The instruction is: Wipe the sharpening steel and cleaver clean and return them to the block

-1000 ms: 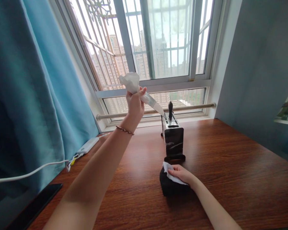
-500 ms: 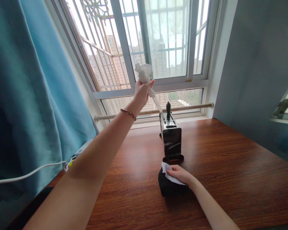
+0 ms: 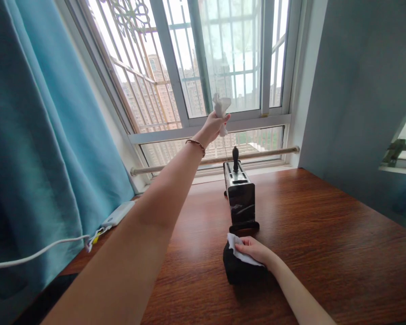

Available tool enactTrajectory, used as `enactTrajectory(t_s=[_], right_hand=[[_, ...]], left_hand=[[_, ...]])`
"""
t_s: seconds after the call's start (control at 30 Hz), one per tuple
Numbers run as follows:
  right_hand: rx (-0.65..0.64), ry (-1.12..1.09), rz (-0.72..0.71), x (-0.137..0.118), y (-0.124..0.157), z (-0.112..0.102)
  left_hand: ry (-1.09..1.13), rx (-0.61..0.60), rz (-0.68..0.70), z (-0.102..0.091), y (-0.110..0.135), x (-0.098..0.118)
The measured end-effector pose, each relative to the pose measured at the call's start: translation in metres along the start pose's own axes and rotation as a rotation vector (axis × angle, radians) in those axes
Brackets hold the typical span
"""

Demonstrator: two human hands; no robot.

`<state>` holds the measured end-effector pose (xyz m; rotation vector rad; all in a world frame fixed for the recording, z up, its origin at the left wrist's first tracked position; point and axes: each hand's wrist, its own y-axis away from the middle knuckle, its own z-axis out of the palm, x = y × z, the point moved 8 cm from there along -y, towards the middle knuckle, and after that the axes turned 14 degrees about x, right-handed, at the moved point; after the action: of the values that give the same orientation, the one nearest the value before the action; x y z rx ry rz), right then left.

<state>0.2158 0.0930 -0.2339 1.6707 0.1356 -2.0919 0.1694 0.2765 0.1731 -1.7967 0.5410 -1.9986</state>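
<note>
Far out in front, my left hand is closed around a knife whose handle is wrapped in white tissue. The thin knife blade points down, its lower end at the top of a black knife block; how deep it goes in, I cannot tell. Another knife's black handle stands upright from the block. Closer to me, my right hand pinches a white tissue lying over a black, soft-looking box, its fingers resting on the top.
The brown wooden table reaches to the window, where a horizontal rail runs behind the block. On the left are a blue curtain, a white power strip and a white cable.
My left hand has shifted right and slightly down with the wrapped knife, and the blade now stands steeper and looks edge-on. My right hand stays on the tissue and black box.
</note>
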Motion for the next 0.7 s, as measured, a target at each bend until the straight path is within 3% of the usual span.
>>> enactTrajectory(t_s=[0.2, 0.43, 0.7], right_hand=[[0.002, 0.007, 0.0, 0.0, -0.001, -0.001], [-0.028, 0.009, 0.02, 0.004, -0.004, -0.001], [-0.028, -0.002, 0.03, 0.004, -0.004, 0.0]], left_hand=[[-0.11, -0.083, -0.074, 0.011, 0.022, -0.048], [-0.146, -0.08, -0.143, -0.005, 0.048, -0.11], [-0.169, -0.096, -0.149, -0.011, 0.061, -0.137]])
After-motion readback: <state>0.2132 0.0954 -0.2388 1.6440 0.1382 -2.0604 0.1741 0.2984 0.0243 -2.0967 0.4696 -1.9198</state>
